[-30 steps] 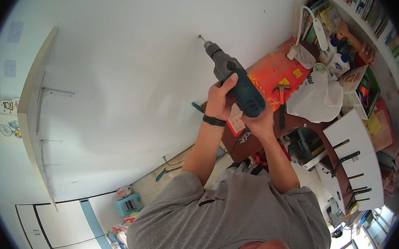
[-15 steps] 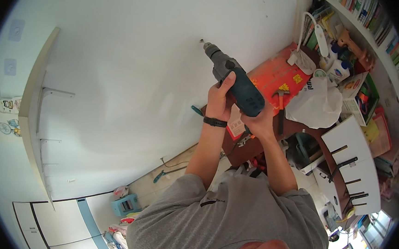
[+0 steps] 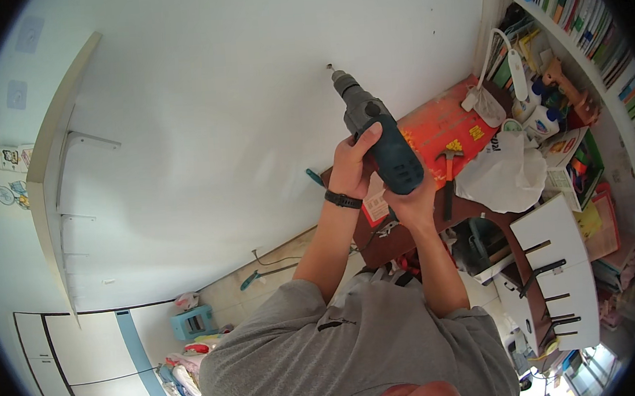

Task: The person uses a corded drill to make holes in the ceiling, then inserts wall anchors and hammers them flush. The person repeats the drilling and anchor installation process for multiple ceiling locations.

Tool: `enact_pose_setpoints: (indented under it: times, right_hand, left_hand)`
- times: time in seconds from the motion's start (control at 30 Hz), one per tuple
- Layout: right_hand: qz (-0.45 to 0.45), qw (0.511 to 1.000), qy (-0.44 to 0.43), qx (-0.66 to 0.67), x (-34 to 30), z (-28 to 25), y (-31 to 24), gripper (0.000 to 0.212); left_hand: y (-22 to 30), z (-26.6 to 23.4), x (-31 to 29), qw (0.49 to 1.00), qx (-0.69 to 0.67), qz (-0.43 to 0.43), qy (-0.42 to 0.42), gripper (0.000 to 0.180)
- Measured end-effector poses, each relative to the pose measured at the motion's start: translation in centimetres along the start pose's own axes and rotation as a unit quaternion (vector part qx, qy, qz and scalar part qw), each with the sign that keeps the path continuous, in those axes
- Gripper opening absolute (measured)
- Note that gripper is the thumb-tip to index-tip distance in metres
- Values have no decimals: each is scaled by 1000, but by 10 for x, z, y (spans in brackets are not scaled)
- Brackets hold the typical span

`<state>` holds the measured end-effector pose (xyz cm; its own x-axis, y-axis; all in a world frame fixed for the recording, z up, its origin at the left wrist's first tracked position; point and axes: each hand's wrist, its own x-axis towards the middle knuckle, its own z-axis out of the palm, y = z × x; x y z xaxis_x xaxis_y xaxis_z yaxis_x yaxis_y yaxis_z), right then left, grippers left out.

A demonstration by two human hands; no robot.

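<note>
A dark teal and grey power drill (image 3: 390, 152) points up and away from me, its bit meeting the white wall (image 3: 214, 95) at a small dark hole (image 3: 329, 66). My left hand (image 3: 352, 165) is wrapped around the drill's left side, thumb across the body behind the chuck; a black watch (image 3: 343, 198) is on that wrist. Closed at the rear of the drill, low on its handle, is my right hand (image 3: 415, 204). The drill body hides most of its fingers and the trigger.
Right of the drill, a brown desk (image 3: 380, 246) holds a red sheet (image 3: 445, 126), a hammer (image 3: 448, 174) and a white plastic bag (image 3: 503, 174). Bookshelves (image 3: 593, 39) line the far right. A shelf board (image 3: 52, 135) juts out at left. A cable (image 3: 278, 259) trails below.
The view has shifted slightly, so wall and desk appear a little displaced. Both hands keep their hold on the drill, and its bit stays at the hole.
</note>
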<state>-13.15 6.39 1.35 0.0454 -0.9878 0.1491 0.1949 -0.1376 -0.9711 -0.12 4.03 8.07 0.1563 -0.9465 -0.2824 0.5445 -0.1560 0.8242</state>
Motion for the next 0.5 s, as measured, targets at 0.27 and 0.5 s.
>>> enact_pose_setpoints:
  times: [0.27, 0.5]
  right_hand:
    - [9, 1000, 10, -2, 0, 1, -7, 42]
    - [-1, 1000, 3, -7, 2, -3, -5, 38]
  left_hand:
    - [3, 3, -1, 1000, -7, 0, -3, 54]
    - [4, 1, -1, 1000, 14, -14, -9, 51]
